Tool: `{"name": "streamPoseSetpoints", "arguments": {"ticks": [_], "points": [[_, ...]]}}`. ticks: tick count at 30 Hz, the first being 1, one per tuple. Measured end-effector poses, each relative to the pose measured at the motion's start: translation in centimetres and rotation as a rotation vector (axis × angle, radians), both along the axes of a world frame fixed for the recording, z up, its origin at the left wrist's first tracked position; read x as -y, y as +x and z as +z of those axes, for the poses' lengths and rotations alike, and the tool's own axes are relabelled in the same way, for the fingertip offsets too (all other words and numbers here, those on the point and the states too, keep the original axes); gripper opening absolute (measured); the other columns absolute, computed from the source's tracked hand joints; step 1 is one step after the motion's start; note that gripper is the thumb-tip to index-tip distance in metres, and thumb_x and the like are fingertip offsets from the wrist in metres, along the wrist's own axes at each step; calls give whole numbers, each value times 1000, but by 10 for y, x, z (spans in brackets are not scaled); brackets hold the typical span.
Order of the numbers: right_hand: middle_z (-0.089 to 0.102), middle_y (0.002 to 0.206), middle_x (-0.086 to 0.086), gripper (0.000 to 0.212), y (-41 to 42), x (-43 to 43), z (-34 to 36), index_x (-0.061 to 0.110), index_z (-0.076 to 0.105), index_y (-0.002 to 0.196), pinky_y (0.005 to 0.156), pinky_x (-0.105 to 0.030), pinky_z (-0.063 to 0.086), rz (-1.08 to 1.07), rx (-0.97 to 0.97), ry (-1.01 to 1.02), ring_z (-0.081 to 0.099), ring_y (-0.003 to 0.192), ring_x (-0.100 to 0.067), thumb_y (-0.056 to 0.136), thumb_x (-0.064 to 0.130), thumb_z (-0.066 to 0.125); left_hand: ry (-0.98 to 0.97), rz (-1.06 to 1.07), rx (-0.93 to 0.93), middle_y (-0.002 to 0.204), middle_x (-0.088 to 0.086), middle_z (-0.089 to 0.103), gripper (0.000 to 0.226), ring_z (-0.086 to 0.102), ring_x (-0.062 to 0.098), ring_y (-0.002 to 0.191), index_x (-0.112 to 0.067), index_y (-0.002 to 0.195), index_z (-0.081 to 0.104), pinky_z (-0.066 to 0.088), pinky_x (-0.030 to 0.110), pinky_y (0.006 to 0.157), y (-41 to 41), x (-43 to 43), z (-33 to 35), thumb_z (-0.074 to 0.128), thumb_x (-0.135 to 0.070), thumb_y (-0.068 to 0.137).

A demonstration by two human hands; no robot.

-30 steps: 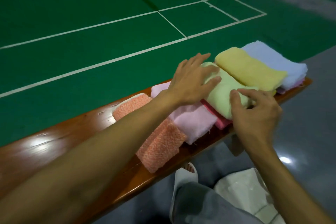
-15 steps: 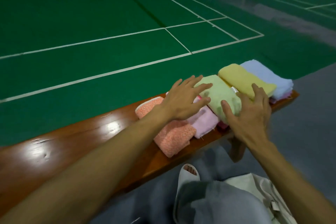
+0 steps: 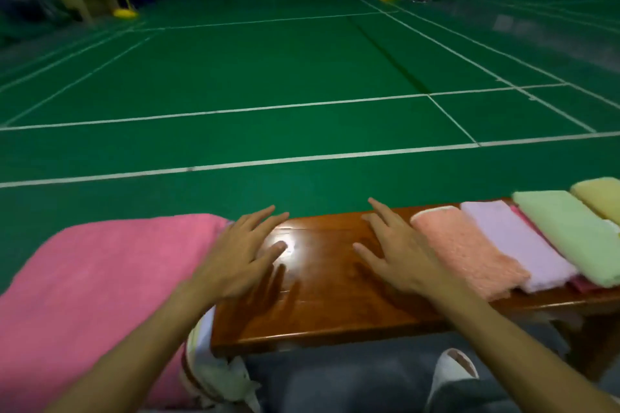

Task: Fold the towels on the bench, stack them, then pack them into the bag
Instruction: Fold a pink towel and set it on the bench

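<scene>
So far, folded towels (image 3: 469, 255) overlap on the bench (image 3: 318, 312) at right, while left hand (image 3: 241, 255) and right hand (image 3: 399, 255) hover empty, fingers spread; the pink towel (image 3: 100, 278) at left, stacking and bagging remain.

The surface (image 3: 335, 295) is glossy reddish-brown wood. Left lies a pink towel (image 3: 100, 278); right lie salmon (image 3: 469, 251), lilac (image 3: 516, 241), pale green (image 3: 567, 231) and yellow (image 3: 600, 194) towels. The floor (image 3: 268, 70) is green with white lines.

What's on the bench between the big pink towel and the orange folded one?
Head view: bare bench, with the left hand and right hand spread over it.
</scene>
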State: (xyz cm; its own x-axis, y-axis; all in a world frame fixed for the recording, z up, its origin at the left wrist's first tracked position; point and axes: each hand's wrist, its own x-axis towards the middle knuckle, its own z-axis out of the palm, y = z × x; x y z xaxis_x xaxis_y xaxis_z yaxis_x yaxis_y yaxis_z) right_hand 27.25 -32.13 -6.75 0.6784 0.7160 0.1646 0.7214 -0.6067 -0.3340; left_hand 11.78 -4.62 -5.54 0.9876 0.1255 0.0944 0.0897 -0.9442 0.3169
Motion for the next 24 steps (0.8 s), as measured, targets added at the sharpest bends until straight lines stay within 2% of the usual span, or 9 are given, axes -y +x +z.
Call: {"name": "streamPoseSetpoints", "arguments": {"ticks": [3, 6, 8, 10, 13, 15, 16, 20, 24], "points": [[31, 163, -5, 60, -36, -70, -3, 16, 47, 145, 120, -34, 29, 110, -73, 6, 34, 147, -23, 98, 54, 52, 40, 188, 12, 160, 3, 42, 76, 38, 24, 146, -22, 155, 43, 33, 44, 119, -71, -61, -10, 29, -68, 96], [54, 140, -5, 42, -73, -135, -8, 16, 55, 136, 107, -30, 35, 215, -165, 76, 51, 128, -24, 101, 38, 57, 48, 399, 22, 155, 10, 46, 80, 42, 29, 141, -11, 149, 49, 35, 47, 118, -131, -110, -24, 28, -66, 95], [59, 130, -7, 33, -98, -172, -15, 15, 60, 130, 102, -34, 38, 274, -223, 109, 55, 119, -26, 101, 31, 58, 69, 514, 27, 152, 13, 50, 78, 45, 33, 137, -8, 146, 52, 38, 50, 115, -159, -139, -34, 26, -63, 96], [61, 122, -7, 33, -119, -202, -25, 15, 62, 128, 99, -40, 45, 287, -279, 135, 57, 112, -26, 100, 32, 57, 70, 609, 40, 146, 15, 54, 73, 49, 35, 130, -8, 142, 54, 41, 51, 111, -179, -162, -41, 24, -58, 98], [64, 102, -3, 36, -145, -233, -37, 17, 66, 111, 87, -45, 52, 214, -337, 172, 61, 96, -23, 92, 45, 54, 98, 717, 74, 133, 17, 61, 61, 53, 39, 118, -9, 132, 59, 44, 53, 103, -201, -191, -51, 26, -49, 101], [67, 91, 0, 36, -156, -245, -42, 20, 66, 98, 80, -42, 54, 113, -376, 232, 63, 87, -23, 84, 52, 55, 121, 806, 92, 123, 20, 61, 47, 54, 42, 109, -8, 124, 60, 46, 55, 95, -212, -204, -55, 37, -41, 99], [69, 87, 1, 33, -159, -249, -43, 20, 66, 93, 78, -40, 54, 40, -403, 261, 65, 84, -23, 83, 51, 61, 126, 856, 104, 118, 22, 59, 38, 53, 42, 105, -7, 119, 60, 46, 55, 92, -216, -209, -55, 45, -36, 100], [73, 77, 3, 22, -155, -252, -46, 22, 70, 75, 75, -34, 55, -179, -496, 319, 70, 81, -21, 77, 40, 83, 78, 983, 181, 100, 21, 63, 18, 56, 41, 96, -8, 102, 71, 46, 51, 88, -221, -225, -54, 71, -23, 93], [74, 78, 4, 11, -154, -258, -49, 20, 74, 73, 66, -29, 51, -195, -467, 340, 70, 78, -19, 82, 22, 80, -77, 1074, 251, 84, 14, 75, 6, 69, 37, 83, -12, 87, 80, 55, 45, 81, -211, -219, -43, 74, -12, 86]]}}
